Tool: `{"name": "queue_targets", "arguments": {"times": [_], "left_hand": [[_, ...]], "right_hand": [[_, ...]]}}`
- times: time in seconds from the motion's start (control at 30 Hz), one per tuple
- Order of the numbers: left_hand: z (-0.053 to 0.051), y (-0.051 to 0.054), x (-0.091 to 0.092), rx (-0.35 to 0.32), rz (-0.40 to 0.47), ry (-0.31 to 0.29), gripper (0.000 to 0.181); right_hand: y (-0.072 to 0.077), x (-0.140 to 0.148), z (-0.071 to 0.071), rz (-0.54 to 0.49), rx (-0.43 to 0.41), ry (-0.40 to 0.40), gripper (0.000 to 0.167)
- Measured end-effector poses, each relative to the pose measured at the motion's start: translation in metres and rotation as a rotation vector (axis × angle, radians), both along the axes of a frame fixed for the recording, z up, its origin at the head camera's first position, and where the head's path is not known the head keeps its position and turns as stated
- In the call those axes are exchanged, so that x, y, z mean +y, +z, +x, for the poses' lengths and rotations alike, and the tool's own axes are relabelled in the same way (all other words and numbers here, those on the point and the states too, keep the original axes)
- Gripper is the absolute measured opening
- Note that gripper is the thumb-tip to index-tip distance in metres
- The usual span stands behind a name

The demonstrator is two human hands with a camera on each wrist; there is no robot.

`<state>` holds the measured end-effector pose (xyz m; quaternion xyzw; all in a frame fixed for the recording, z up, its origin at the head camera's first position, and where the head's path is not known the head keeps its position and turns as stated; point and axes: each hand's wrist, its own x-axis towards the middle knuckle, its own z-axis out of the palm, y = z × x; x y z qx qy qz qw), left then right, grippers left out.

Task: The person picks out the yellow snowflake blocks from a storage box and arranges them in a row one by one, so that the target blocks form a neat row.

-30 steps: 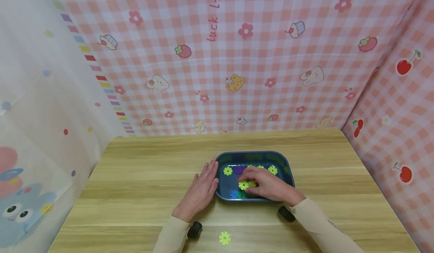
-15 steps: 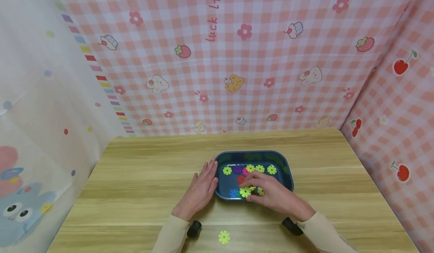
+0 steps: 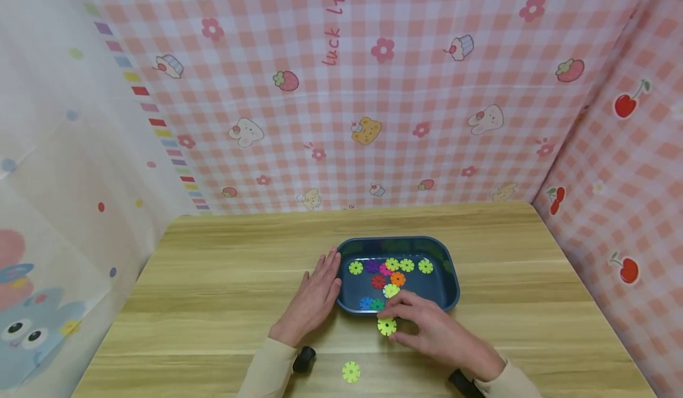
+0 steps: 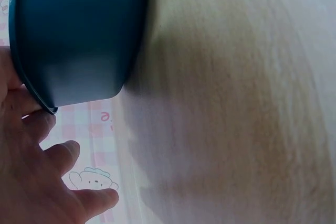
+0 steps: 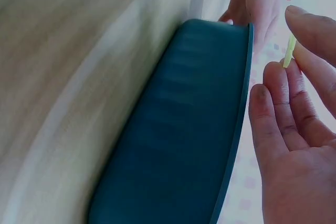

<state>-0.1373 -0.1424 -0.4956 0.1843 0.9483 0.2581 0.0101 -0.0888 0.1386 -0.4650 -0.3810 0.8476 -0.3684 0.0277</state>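
Observation:
A dark blue tray (image 3: pixel 450 294) stands on the wooden table, with several notched plastic discs lying in it: yellow-green, purple, pink, red, orange, blue and green. My left hand (image 3: pixel 309 306) rests with fairly straight fingers against the tray's left rim. Between thumb and fingers my right hand (image 3: pixel 432 333) pinches a yellow-green notched disc (image 3: pixel 386 326), just outside the tray's front edge. That disc (image 5: pixel 289 51) shows edge-on in the right wrist view. In the left wrist view the left hand (image 4: pixel 42 166) touches the tray's rim, its other fingers spread.
Another yellow-green disc (image 3: pixel 351 372) lies flat on the table (image 3: pixel 229 267) near its front, between the forearms. A pink checked cloth (image 3: pixel 320 107) hangs behind the table, with patterned cloths at both sides. Black wrist straps (image 3: pixel 305 360) sit at the forearms.
My right hand has lifted a yellow-green disc from the tray and moved it toward the front, over the rim. The left hand stays at the tray's left side.

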Motion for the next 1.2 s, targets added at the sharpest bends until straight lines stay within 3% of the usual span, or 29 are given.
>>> {"name": "queue_targets", "arguments": {"times": [0.47,0.67,1.0,1.2], "left_hand": [[-0.001,0.001,0.0,0.001,0.002,-0.004,0.056],[-0.001,0.001,0.001,-0.017,0.02,0.0,0.057],[-0.001,0.0,0.001,-0.031,0.022,0.011,0.057],[0.001,0.0,0.001,-0.032,0.019,0.015,0.057]], "right_hand": [[-0.011,-0.012,0.019,-0.019,-0.021,0.106,0.029],[-0.014,-0.016,0.021,0.013,-0.105,0.127,0.028],[-0.021,-0.023,0.021,0.071,-0.066,0.172,0.027],[-0.025,-0.026,0.018,0.116,-0.126,0.213,0.026]]}}
